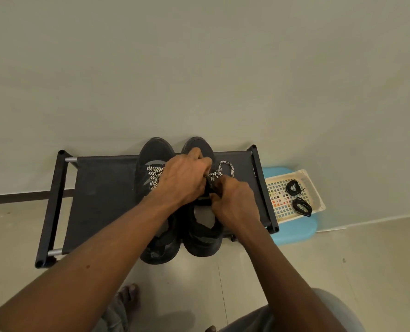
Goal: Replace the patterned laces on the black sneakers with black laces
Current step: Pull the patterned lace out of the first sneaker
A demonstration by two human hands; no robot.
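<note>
Two black sneakers stand side by side on a black rack [103, 192], toes toward the wall [199, 68] and heels overhanging the near edge. The left sneaker [155, 159] is fully laced with a black-and-white patterned lace [155, 176]. The right sneaker [204, 238] has its collar open and its tongue loose. Its own patterned lace [226, 165] crosses only near the toe, and one loop spills out to the right over the rack. Both hands meet over the right sneaker, touching or nearly so. The left hand [185, 178] reaches across from the left, knuckles up and fingers curled down, and pinches that lace at the eyelets. The right hand [235, 202] sits just below it, with fingers and thumb curled on the dark edge of the sneaker's upper. What exactly lies under its fingertips is hidden. To the right of the rack, a pale perforated basket [316, 195] sits on a blue stool [295, 231]. Two coiled black laces [293, 188] lie in the basket, one above the other and apart. A bare foot [128, 295] rests on the tiled floor [366, 259] below the rack, and grey trousers [271, 317] show at the bottom edge.
</note>
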